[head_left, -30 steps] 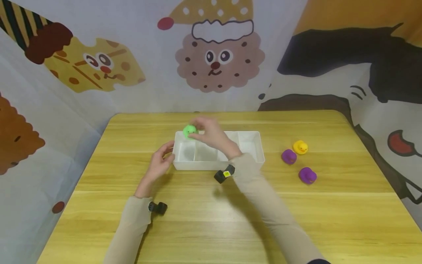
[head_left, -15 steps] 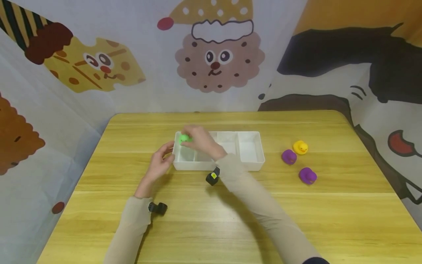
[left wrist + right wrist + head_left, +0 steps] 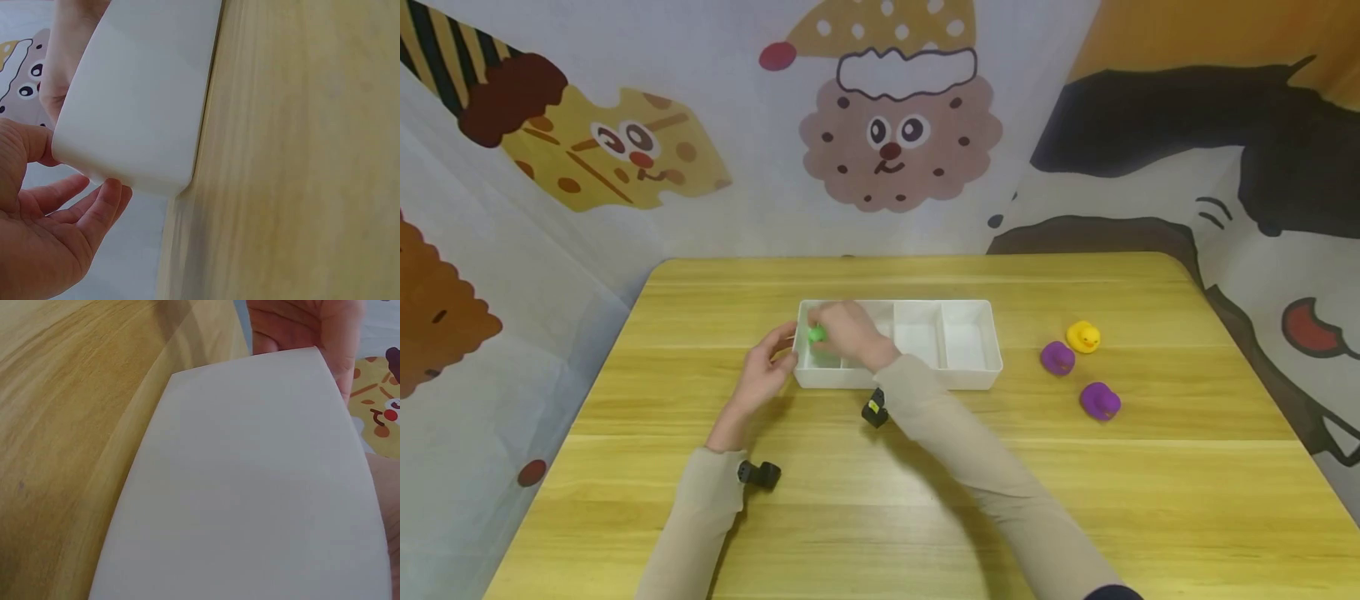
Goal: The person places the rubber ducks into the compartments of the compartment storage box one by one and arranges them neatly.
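Note:
A small green rubber duck (image 3: 817, 334) is pinched in my right hand (image 3: 850, 333), down inside the leftmost compartment of a white divided box (image 3: 932, 379). The fingers cover part of the duck. My left hand (image 3: 763, 371) holds the box's left end; in the left wrist view its thumb lies at the rim and bent fingers (image 3: 109, 194) touch the end wall. The box's long side wall (image 3: 250, 475) fills most of the right wrist view and hides the duck there. At the right edge only part of the right hand (image 3: 384, 500) shows.
Right of the box, a yellow duck (image 3: 1083, 337) and two purple ducks, one beside it (image 3: 1057, 358) and one nearer (image 3: 1101, 401), sit on the wooden table (image 3: 850, 517). A printed cloth (image 3: 745, 167) hangs behind the table.
My right hand has moved left and down with the green duck, from above the box's back rim into the leftmost compartment. The left hand and the other ducks have stayed put.

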Available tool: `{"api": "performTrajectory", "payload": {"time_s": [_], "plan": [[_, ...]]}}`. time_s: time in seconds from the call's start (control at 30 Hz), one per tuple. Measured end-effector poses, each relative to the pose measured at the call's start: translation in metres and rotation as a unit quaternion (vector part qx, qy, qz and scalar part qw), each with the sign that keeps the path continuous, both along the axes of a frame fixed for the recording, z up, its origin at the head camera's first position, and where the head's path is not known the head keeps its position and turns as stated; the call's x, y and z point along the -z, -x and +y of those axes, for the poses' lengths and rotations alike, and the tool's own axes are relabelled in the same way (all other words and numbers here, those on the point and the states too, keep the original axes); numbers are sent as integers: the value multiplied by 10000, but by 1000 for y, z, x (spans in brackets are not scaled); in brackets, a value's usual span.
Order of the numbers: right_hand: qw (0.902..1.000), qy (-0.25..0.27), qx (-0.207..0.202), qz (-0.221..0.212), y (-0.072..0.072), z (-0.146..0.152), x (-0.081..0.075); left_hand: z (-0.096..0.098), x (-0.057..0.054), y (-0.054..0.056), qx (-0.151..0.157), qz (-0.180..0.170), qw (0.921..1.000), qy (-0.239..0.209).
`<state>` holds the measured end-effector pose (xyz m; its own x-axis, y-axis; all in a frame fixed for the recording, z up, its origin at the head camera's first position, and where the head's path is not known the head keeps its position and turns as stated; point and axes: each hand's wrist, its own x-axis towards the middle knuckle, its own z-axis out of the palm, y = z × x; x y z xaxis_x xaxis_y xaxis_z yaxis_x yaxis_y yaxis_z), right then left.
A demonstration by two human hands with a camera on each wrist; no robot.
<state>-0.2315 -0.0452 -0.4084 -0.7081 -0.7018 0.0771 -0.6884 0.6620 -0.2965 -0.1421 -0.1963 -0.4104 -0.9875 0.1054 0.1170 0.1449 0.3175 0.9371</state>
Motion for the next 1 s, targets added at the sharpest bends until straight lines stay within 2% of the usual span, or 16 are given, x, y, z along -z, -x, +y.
{"api": "performTrajectory", "payload": {"time_s": [0.17, 0.37, 0.6, 0.73, 0.83, 1.0], "plan": [[9990, -436, 60, 118, 0, -3, 2, 1, -2, -1, -3, -82, 9999, 88], [9982, -575, 114, 147, -1, -5, 4, 1, 2, 0, -16, -38, 10000, 61], [9978, -620, 122, 206, -2, -6, 3, -8, 27, 11, -46, 20, 10000, -37], [9976, -637, 76, 271, -2, -5, 2, -9, 31, 12, -63, 139, 9999, -48], [9989, -433, 64, 188, -3, -4, 3, -9, 32, 12, -83, 177, 9998, -30], [9973, 525, 266, -442, -6, 1, -1, -8, 31, 12, -134, 125, 9998, -14]]}}
